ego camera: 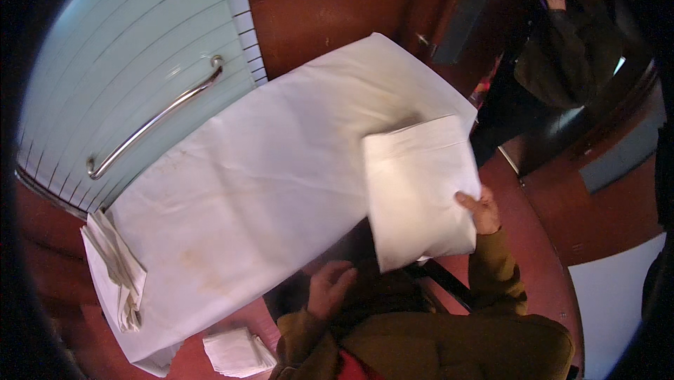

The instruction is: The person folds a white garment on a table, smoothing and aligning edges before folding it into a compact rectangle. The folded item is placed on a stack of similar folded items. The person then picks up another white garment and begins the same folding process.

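My right hand (482, 210) grips a folded white cloth (418, 190) by its right edge, thumb on top. The cloth is held up over the right front part of a table draped with a white tablecloth (253, 169). My left hand (330, 288) is in front of my body, near the table's front edge, with loosely bent fingers and nothing in it. Brownish stains mark the tablecloth at its left end. Further left, a crumpled, loosely folded white cloth (118, 275) lies at the table's left edge.
A stack of folded white cloths (239, 352) sits on a reddish surface to my lower left. Beyond the table are a glass panel (142, 64) with a metal handle (158, 117) and a red-brown wall (326, 6). A person in dark clothes (568, 53) is at the upper right.
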Tool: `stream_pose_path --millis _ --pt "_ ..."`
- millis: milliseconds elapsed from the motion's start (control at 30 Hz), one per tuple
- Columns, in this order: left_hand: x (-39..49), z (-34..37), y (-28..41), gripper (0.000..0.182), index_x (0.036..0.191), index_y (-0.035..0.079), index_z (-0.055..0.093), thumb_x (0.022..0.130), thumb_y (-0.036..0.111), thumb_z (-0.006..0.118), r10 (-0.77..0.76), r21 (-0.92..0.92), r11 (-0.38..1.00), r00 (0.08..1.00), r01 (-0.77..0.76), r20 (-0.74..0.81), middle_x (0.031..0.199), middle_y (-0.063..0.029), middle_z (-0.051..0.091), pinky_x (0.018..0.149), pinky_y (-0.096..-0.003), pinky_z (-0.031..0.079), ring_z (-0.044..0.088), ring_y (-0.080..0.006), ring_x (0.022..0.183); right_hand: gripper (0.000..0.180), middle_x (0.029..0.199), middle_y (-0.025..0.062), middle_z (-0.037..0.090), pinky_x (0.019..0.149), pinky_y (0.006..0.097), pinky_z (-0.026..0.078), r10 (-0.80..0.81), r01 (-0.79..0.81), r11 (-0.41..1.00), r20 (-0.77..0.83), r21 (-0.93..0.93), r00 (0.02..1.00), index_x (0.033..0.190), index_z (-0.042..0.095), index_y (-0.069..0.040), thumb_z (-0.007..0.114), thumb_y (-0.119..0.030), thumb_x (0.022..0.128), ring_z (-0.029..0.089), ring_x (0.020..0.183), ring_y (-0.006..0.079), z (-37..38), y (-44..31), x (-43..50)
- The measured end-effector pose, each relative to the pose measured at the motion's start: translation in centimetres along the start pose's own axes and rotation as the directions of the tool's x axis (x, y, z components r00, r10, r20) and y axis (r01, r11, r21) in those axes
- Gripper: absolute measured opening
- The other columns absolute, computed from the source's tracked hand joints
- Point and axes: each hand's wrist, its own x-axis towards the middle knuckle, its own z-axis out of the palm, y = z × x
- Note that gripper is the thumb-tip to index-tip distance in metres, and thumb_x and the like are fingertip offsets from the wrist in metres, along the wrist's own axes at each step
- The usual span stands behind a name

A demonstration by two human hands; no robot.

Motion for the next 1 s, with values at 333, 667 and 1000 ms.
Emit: stream_pose_path --millis 333,667,1000 --pt "2.0 2.2 -2.1 0.029 0.109 0.000 0.063 0.096 0.025 0.060 -0.167 -0.089 0.979 0.970 0.185 0.174 0.090 -0.0056 0.063 0.071 -0.0300 0.049 0.058 -0.0138 0.078 0.025 0.093 0.0077 0.070 0.072 0.0337 0.051 0.140 -0.185 0.982 -0.507 -0.040 0.850 0.104 0.069 0.000 0.072 -0.016 0.084 0.065 0.078 0.0196 -14.9 11.5 -2.2" --pt "3.0 2.9 -3.5 0.035 0.108 0.002 0.065 0.095 0.034 0.061 -0.306 0.088 0.952 0.935 0.294 0.180 0.097 -0.0109 0.067 0.083 -0.0325 0.050 0.063 -0.0184 0.092 0.033 0.105 0.0097 0.069 0.080 0.0328 0.052 0.412 -0.441 0.891 -0.217 -0.106 0.885 0.106 0.071 -0.007 0.073 -0.032 0.085 0.064 0.095 0.0204 -16.4 25.0 -1.6" --pt "4.1 4.5 -4.7 0.035 0.107 -0.001 0.065 0.094 0.032 0.063 -0.388 0.115 0.920 0.913 0.375 0.127 0.088 -0.0080 0.069 0.074 -0.0316 0.052 0.064 -0.0165 0.079 0.036 0.097 0.0105 0.070 0.078 0.0370 0.054 0.625 -0.705 0.653 -0.328 -0.277 0.708 0.119 0.064 -0.003 0.068 -0.016 0.085 0.066 0.087 0.0225 -19.4 32.4 -1.1"
